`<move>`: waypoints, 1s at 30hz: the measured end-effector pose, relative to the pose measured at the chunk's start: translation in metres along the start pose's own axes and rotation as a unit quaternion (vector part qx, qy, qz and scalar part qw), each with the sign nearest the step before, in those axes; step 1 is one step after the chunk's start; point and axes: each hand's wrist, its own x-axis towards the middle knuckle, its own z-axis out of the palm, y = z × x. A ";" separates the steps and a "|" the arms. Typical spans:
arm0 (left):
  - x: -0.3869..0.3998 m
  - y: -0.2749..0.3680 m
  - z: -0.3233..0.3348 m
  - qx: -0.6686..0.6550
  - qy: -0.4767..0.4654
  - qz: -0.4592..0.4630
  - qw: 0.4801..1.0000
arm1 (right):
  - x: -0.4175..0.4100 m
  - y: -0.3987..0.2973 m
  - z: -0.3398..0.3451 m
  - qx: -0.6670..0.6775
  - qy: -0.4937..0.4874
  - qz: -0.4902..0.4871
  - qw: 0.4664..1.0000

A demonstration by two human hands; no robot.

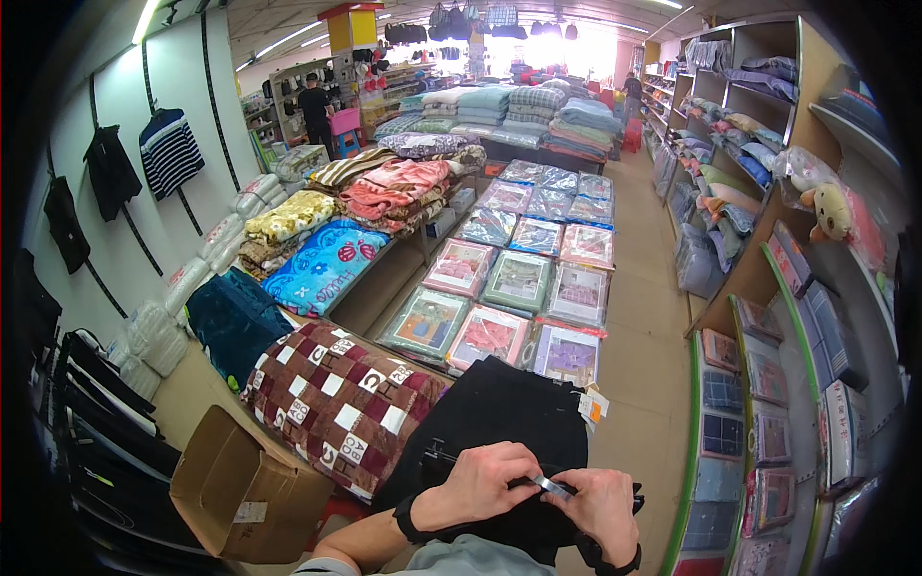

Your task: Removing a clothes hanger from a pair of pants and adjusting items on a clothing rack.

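Black folded garments, apparently trousers (504,410), lie in front of me with paper tags (593,405) at their far right corner. Over them, my left hand (490,479) pinches one end of a short silvery strip (553,487) between thumb and fingers. The other end is gripped by my right hand (598,504), close beside the left. A black clip-like piece (434,453) shows left of my left hand. Another dark piece sticks out past my right hand; whether these join the strip is hidden. Black bands circle both wrists.
A brown checked blanket (346,403) adjoins the garments on the left, with an opened cardboard box (245,497) below it. Packaged bedding sets (517,281) cover the table ahead. Shelves (763,288) line the aisle (641,324) on the right. Two people stand farther off.
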 end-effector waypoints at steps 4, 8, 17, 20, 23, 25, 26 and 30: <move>0.004 0.000 -0.004 -0.012 -0.024 -0.030 0.999 | 0.006 -0.003 -0.004 0.005 -0.008 -0.010 1.000; 0.014 -0.003 -0.007 -0.040 -0.053 -0.065 0.996 | 0.013 0.003 -0.002 0.006 -0.016 -0.002 1.000; -0.003 -0.002 -0.008 -0.105 -0.042 -0.030 0.993 | 0.002 0.000 -0.002 0.005 -0.034 -0.020 0.999; -0.005 0.000 -0.014 -0.112 -0.025 -0.014 0.993 | 0.004 -0.002 -0.001 0.015 -0.042 -0.030 0.999; 0.000 -0.006 -0.026 -0.085 -0.017 0.015 0.996 | 0.012 -0.006 -0.003 0.032 -0.058 -0.049 0.997; 0.004 -0.008 -0.033 -0.069 -0.018 0.031 0.997 | 0.016 -0.004 -0.002 0.036 -0.068 -0.063 0.995; 0.007 -0.008 -0.037 -0.071 -0.025 0.032 0.997 | 0.018 -0.004 -0.004 0.036 -0.058 -0.082 0.994; 0.024 -0.009 -0.049 -0.101 -0.080 0.025 0.991 | 0.019 -0.004 -0.005 0.026 -0.035 -0.069 0.997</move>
